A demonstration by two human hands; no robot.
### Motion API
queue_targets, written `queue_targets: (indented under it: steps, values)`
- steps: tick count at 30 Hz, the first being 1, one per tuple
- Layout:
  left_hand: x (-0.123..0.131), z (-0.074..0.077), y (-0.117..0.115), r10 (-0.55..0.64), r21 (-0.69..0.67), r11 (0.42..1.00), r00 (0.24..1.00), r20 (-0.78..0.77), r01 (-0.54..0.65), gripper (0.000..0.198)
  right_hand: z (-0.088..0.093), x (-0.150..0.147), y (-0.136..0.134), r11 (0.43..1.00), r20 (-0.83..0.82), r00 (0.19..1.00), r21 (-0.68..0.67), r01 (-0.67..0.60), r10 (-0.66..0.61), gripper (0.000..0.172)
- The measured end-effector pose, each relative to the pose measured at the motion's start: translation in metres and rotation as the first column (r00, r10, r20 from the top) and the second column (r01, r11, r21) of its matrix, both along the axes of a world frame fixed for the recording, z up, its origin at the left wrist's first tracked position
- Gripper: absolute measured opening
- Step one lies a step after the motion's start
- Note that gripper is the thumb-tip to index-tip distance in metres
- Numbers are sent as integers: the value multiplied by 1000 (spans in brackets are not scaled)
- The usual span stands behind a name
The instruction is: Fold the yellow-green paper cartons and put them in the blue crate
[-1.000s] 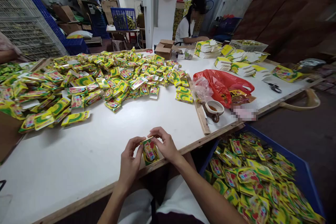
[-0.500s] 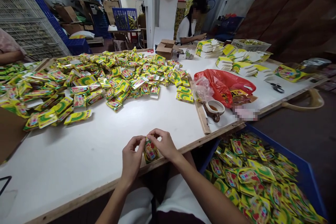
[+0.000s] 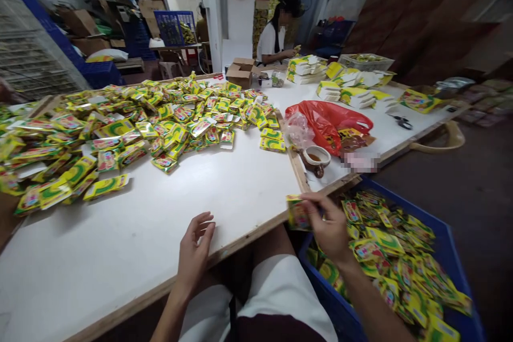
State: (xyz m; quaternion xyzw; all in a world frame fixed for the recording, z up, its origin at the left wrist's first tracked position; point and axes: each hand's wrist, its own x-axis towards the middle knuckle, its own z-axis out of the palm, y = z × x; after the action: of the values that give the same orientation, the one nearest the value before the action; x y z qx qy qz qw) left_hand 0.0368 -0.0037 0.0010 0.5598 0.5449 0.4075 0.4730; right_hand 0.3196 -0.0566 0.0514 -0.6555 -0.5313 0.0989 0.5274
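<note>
Pinched by its top edge, a small yellow-and-green box hangs from my right hand at the table's front edge, beside the blue crate. My left hand rests near the front edge of the white table, fingers loosely curved and apart, with nothing in it. A blue crate full of similar yellow-and-green boxes stands low at my right. Across the table's far left side spreads a large heap of such boxes, some with white flaps showing.
A wooden strip divides the tabletop. Beyond it are a brown cup with liquid, a red plastic bag, scissors and stacks of flat cartons. Another person sits at the far side. An open cardboard box stands there too.
My right hand has carried the small box from between both hands rightward, toward the blue crate. My left hand has let go of it and stayed near the table edge.
</note>
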Motion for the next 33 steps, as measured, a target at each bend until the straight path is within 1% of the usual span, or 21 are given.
queue_targets:
  steps: [1,2,3,4,5,6,7,8,10,12,13,14,15,16,18,21,24,27,30,33]
  values:
    - [0,0,1,-23,-26,999,999,-45,22,34,4,32,-14,992,100,987,-6,129,-128,17]
    - [1,-1,2,-51,-43,998,995,-86,48,32,4,64,-30,972,200,953,-14,235,-227,20]
    - [2,0,3,-80,-47,996,989,-123,75,32,1,93,-46,949,288,910,-13,316,-299,22]
    - [4,0,4,-102,-41,994,982,-158,97,33,-8,117,-63,927,363,866,-19,376,-344,26]
    - [6,0,4,-116,-30,993,975,-191,112,34,-21,136,-80,903,427,822,-26,428,-377,29]
    - [8,0,4,-124,-21,992,966,-226,123,34,-39,147,-97,878,480,782,-45,476,-399,31]
    - [9,0,4,-129,-14,991,957,-261,129,35,-61,151,-113,851,523,750,-85,518,-404,32]
    - [10,0,4,-127,-6,991,947,-294,132,36,-84,149,-127,824,558,733,-147,548,-388,32]
    - [11,0,3,-121,14,991,927,-356,135,37,-133,129,-150,763,601,750,-337,552,-278,31]
    - [12,0,2,-123,36,988,901,-417,152,38,-175,102,-164,699,623,765,-475,535,-163,31]
    - [12,0,2,-124,45,986,887,-444,160,38,-190,91,-167,678,629,767,-511,528,-122,33]
    - [12,1,2,-124,49,985,875,-468,166,39,-201,84,-168,662,638,763,-528,531,-103,34]
    - [13,2,2,-123,48,985,863,-490,168,39,-209,82,-168,655,646,758,-534,535,-92,35]
    - [15,4,2,-123,43,985,851,-510,168,39,-213,84,-167,656,654,752,-533,534,-81,35]
    - [18,6,3,-122,23,987,828,-548,161,39,-216,98,-163,678,672,739,-527,513,-36,36]
    - [24,10,4,-118,-12,990,783,-611,141,37,-215,135,-158,707,710,703,-515,485,35,45]
    - [28,9,6,-124,-43,991,730,-672,128,38,-214,175,-153,698,740,672,-496,517,28,54]
    - [30,6,8,-140,-56,988,686,-714,143,37,-213,218,-143,647,716,698,-534,544,4,60]
    - [31,2,10,-123,-16,986,659,-742,165,36,-213,262,-130,575,666,745,-598,559,-32,54]
    - [32,-1,12,-130,-12,982,628,-767,188,36,-213,301,-116,497,639,760,-625,602,-118,50]
